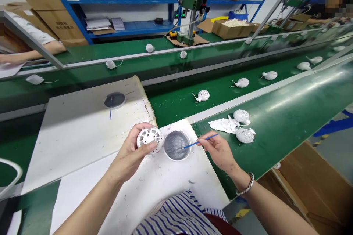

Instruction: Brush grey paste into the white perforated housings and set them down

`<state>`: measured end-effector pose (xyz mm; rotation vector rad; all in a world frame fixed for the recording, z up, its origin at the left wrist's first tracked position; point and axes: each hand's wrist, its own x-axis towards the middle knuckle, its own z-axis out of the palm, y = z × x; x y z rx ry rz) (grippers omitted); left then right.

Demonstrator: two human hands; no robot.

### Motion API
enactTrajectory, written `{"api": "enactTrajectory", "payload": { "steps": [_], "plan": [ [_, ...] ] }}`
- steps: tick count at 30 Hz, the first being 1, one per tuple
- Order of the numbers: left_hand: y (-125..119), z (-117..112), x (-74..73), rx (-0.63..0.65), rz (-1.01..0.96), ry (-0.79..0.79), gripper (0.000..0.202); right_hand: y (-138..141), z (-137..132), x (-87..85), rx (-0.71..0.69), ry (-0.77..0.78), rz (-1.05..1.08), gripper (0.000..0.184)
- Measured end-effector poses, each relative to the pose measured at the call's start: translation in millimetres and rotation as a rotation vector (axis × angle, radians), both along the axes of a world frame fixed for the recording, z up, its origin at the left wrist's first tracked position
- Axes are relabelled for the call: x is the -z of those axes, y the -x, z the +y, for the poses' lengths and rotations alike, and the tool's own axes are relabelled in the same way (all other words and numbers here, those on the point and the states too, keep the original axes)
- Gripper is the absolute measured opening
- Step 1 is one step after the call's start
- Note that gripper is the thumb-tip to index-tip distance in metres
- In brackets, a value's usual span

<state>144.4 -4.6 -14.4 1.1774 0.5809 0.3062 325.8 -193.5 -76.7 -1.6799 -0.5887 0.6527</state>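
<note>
My left hand [135, 150] is closed around a round white plastic housing [150, 137] whose slotted face points up. Between the fingers of my right hand [216, 148] is a thin blue brush [200, 141], its tip dipped in grey paste. That paste fills a round white dish [178, 158] on the white board, just right of the housing. On the green surface beyond my right hand lie two white perforated round parts [245, 135] and a crumpled white cloth [224, 124].
A second grey dish [114, 100] with a blue stick sits on a white board [74, 132] at left. White round parts [203, 95] with short wires lie along the green conveyor [171, 99]. A press stand [189, 25] and an open carton [233, 29] stand behind. Other people are at both sides.
</note>
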Motion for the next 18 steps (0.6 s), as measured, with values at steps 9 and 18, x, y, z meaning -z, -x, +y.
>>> {"api": "enactTrajectory", "payload": {
  "steps": [9, 18],
  "plan": [
    [11.4, -18.7, -12.4, -0.151, 0.15, 0.222, 0.03, -3.5, -11.2, -3.2, 0.239, -0.248, 0.475, 0.026],
    [3.6, -37.5, -11.7, -0.02, 0.276, 0.178, 0.039, 8.5, 2.4, -48.6, 0.155, -0.387, 0.601, 0.02]
  ]
}}
